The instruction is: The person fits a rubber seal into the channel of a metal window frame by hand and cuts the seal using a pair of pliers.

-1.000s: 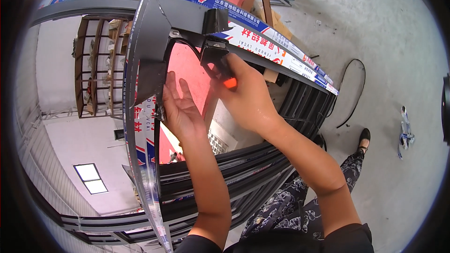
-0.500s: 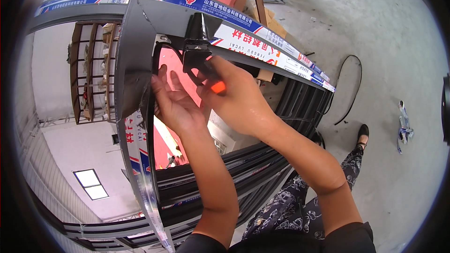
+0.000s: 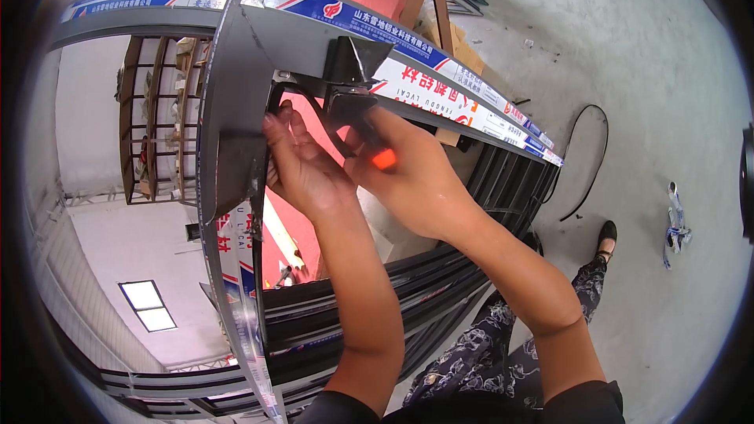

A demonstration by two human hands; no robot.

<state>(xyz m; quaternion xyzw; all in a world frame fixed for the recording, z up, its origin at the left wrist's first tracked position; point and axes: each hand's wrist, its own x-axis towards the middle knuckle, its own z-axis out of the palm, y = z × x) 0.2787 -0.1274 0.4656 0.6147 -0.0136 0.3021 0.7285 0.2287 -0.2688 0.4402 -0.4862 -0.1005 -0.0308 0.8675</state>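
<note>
A dark grey metal frame point(image 3: 236, 122) with printed protective film stands in front of me, its corner at upper left. A thin black rubber strip point(image 3: 320, 114) curves from the inner corner down toward my right fingers. My left hand point(image 3: 310, 165) reaches into the opening, thumb and fingertips closed at the strip along the inner edge. My right hand point(image 3: 416, 177) is wrapped round a dark handle with an orange part point(image 3: 384, 159); the tool's kind is hidden by my fingers. Just above that hand, a black folded flap point(image 3: 357, 63) sticks out from the frame.
Dark profiles point(image 3: 377, 298) are stacked below the opening. A red board point(image 3: 377, 0) with white strips lies beyond the frame. On the grey floor are a black cord point(image 3: 603, 133) and crumpled film point(image 3: 674, 228). A wooden rack point(image 3: 157, 118) appears at left.
The frame and both hands appear shifted slightly right and down in the picture. My left fingers have drawn closer together at the inner edge. The right hand keeps its grip.
</note>
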